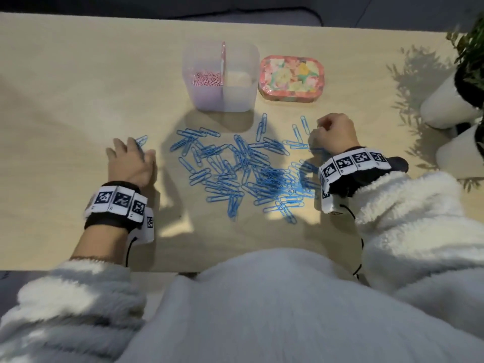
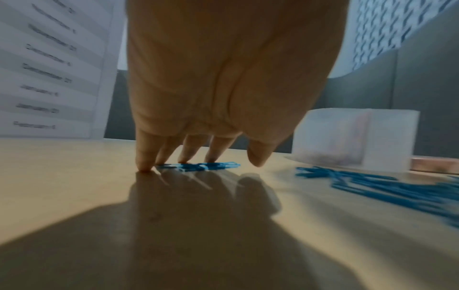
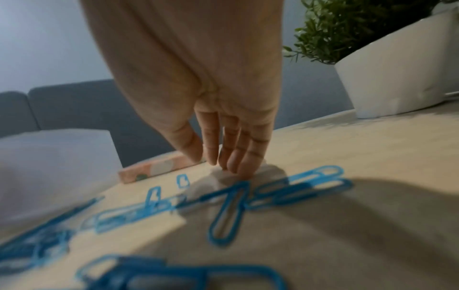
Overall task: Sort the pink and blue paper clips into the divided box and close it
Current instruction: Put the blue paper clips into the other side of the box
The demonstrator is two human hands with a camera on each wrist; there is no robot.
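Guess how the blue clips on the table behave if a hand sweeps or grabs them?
The blue clips lie flat, thin and overlapped, so they probably slide when pushed and lift in tangled bunches. Left hand fingertips press on a few strays; pinching singles off the smooth table looks fiddly.

The room is dim, with patches of warm light falling on the tabletop [image 1: 78, 87] and a bright spot among the blue paper clips [image 1: 282, 189]; a potted plant [image 1: 468, 48] at the right edge throws a sharp, feathery leaf shadow across the wood. In the left wrist view the fingers [image 2: 144, 157] cast a long dark shadow toward the camera, and the printed sheet [image 2: 49, 68] behind is smeared unreadable. The right wrist view is soft throughout, its nearest clips badly blurred and edges bowed by the wide lens.
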